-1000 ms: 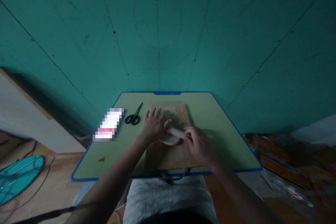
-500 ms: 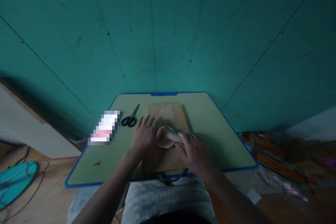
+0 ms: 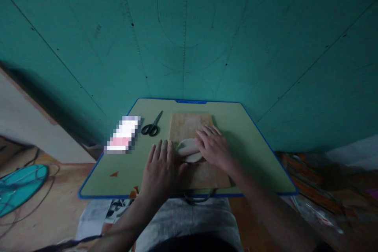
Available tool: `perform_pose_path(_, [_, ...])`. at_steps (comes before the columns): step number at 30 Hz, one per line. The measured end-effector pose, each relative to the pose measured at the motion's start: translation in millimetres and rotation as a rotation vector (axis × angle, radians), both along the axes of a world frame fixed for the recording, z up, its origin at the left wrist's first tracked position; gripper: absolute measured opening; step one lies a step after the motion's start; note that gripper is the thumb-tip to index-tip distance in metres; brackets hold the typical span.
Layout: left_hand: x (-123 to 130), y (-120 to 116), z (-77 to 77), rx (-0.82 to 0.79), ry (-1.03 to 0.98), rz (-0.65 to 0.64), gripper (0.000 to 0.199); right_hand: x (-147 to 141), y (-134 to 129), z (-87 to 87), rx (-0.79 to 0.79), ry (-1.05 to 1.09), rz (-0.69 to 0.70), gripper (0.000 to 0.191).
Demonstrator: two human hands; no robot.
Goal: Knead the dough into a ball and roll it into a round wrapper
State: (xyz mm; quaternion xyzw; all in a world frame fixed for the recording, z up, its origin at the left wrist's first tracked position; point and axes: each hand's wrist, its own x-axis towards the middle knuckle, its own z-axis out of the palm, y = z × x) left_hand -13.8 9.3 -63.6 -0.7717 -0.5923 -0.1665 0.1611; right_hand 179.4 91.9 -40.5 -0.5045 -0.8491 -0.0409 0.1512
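A thin, pale round disc (image 3: 195, 159), which looks like dough, lies on the wooden board (image 3: 190, 126). Across it rests a pale, smooth rod (image 3: 188, 151); whether it is a rolling pin cannot be made out. My right hand (image 3: 214, 145) lies over the rod's right end, fingers stretched forward and palm down. Its palm hides that end. My left hand (image 3: 161, 169) is spread at the board's left edge, fingers apart and pointing forward, with the thumb reaching towards the disc. Whether that thumb touches the disc is unclear.
Black-handled scissors (image 3: 151, 129) lie left of the board on a pale table (image 3: 254, 145) with blue edging. Beside them is a pixelated bright rectangle (image 3: 122, 136). A small orange scrap (image 3: 114, 174) sits nearer me. The green wall (image 3: 189, 55) rises behind the table.
My right hand has shifted forward and flattened over the rod's end. My left hand has drawn back from the disc towards the board's left edge. The view has tilted slightly.
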Motion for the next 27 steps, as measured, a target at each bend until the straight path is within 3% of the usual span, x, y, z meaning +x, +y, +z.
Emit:
perform_pose_path(8, [-14,46,10.6,-0.01,0.048,0.031,0.074,-20,55,-1.1,-0.186,-0.034,-0.047,0.045])
perform_pose_path(12, [-21,65,13.1,-0.036,0.031,0.039,0.069,-25,63,-0.5,-0.159,0.009,-0.058,0.043])
perform_pose_path(16, [-23,48,7.3,-0.055,-0.036,-0.034,0.062,-17,31,1.2,-0.009,0.054,-0.039,0.044])
perform_pose_path(22, [-24,5,2.0,-0.108,-0.132,-0.207,0.045,10,-62,-8.5,0.04,0.081,0.045,0.044])
perform_pose_path(27, [-22,33,10.1,-0.146,-0.08,-0.325,0.045,14,-103,-25.3,0.097,0.105,-0.017,0.051])
